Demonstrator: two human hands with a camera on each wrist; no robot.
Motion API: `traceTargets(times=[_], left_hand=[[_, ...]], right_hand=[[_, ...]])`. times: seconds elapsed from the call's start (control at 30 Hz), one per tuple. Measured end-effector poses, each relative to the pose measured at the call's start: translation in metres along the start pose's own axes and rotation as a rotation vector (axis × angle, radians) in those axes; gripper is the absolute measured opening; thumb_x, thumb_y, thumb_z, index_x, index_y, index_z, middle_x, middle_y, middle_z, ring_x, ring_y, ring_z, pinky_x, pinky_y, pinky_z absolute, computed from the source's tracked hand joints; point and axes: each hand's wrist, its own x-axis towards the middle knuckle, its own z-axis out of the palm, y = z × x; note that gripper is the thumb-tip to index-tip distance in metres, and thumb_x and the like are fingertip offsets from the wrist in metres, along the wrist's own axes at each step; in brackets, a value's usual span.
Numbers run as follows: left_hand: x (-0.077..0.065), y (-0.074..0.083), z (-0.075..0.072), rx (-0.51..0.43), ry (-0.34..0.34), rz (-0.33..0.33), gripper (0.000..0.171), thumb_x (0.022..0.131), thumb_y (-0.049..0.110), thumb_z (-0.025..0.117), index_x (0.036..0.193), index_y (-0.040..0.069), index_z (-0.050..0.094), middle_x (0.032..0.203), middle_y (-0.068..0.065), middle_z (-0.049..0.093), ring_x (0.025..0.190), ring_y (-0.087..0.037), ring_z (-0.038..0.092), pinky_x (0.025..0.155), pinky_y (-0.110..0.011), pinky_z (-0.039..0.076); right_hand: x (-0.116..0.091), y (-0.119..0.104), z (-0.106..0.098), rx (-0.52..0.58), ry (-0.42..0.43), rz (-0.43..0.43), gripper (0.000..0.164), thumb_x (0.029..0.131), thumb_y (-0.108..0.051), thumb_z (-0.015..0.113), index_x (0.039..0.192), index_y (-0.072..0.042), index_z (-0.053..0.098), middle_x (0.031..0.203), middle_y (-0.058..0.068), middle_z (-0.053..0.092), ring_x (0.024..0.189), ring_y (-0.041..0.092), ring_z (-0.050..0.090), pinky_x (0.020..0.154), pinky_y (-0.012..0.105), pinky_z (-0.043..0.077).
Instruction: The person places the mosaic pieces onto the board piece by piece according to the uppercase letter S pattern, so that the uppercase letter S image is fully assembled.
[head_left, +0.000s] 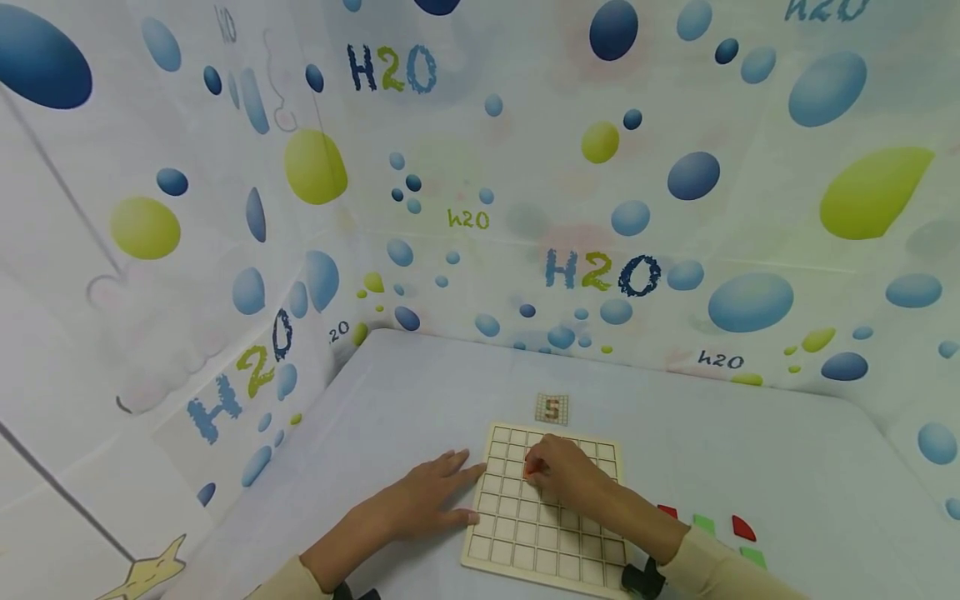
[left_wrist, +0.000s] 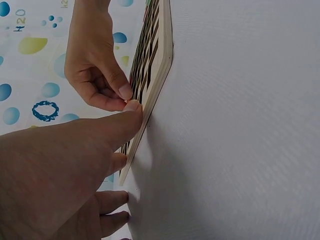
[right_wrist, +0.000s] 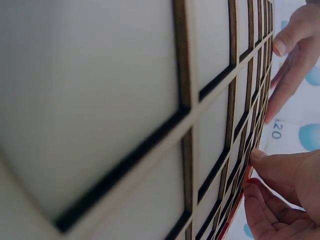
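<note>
A square wooden grid board (head_left: 513, 531) lies on the white table, its shallow cells mostly bare. My right hand (head_left: 566, 473) is over the board's upper middle, where thumb and fingertips pinch a small red piece (right_wrist: 247, 173), mostly hidden by the fingers. Another red piece (right_wrist: 225, 229) shows at the board in the right wrist view. At the board's left edge rests my left hand (head_left: 427, 497), fingers extended and thumb (left_wrist: 131, 111) touching the rim. Just beyond the board is a small pattern card (head_left: 552, 409) with a figure like a 5 or S.
Right of the board, partly behind the right forearm, lie a red piece (head_left: 667, 510), a green piece (head_left: 703, 523), a rounded red piece (head_left: 743, 527) and another green piece (head_left: 752, 556). A printed curtain (head_left: 525, 150) with drops and "H2O" hangs behind the table.
</note>
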Motion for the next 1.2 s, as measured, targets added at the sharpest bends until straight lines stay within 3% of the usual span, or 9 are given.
traceTargets(times=[0.3,0.6,0.93,1.2], left_hand=[[0.000,0.002,-0.001,0.001,-0.004,-0.009,0.077,0.100,0.066,0.059,0.165,0.029,0.039,0.171,-0.014,0.033,0.158,-0.038,0.032,0.122,-0.061,0.035],[0.002,0.003,-0.001,0.012,-0.007,-0.020,0.078,0.099,0.067,0.060,0.164,0.029,0.040,0.172,-0.013,0.033,0.158,-0.037,0.032,0.122,-0.061,0.036],[0.003,0.005,-0.001,-0.015,-0.023,-0.040,0.077,0.100,0.066,0.059,0.164,0.029,0.040,0.172,-0.012,0.033,0.159,-0.036,0.030,0.124,-0.061,0.033],[0.003,0.003,0.000,-0.026,-0.025,-0.046,0.077,0.099,0.066,0.060,0.164,0.029,0.040,0.172,-0.012,0.033,0.159,-0.037,0.030,0.124,-0.061,0.032]], right_hand=[[-0.009,0.006,-0.006,-0.068,-0.004,-0.044,0.007,0.095,-0.005,0.078,0.098,-0.010,0.075,0.099,0.000,0.064,0.091,0.017,0.063,0.079,0.031,0.058],[-0.038,0.022,-0.044,0.017,0.047,0.068,0.012,0.100,-0.012,0.074,0.112,-0.011,0.073,0.108,0.001,0.067,0.095,0.014,0.062,0.083,0.035,0.059],[-0.095,0.059,-0.091,0.033,0.168,0.342,0.032,0.098,-0.026,0.078,0.125,-0.009,0.072,0.124,0.007,0.071,0.107,0.018,0.067,0.093,0.039,0.060],[-0.135,0.085,-0.102,0.065,0.158,0.532,0.048,0.097,-0.038,0.078,0.132,-0.005,0.068,0.130,0.011,0.070,0.116,0.029,0.068,0.099,0.050,0.059]])
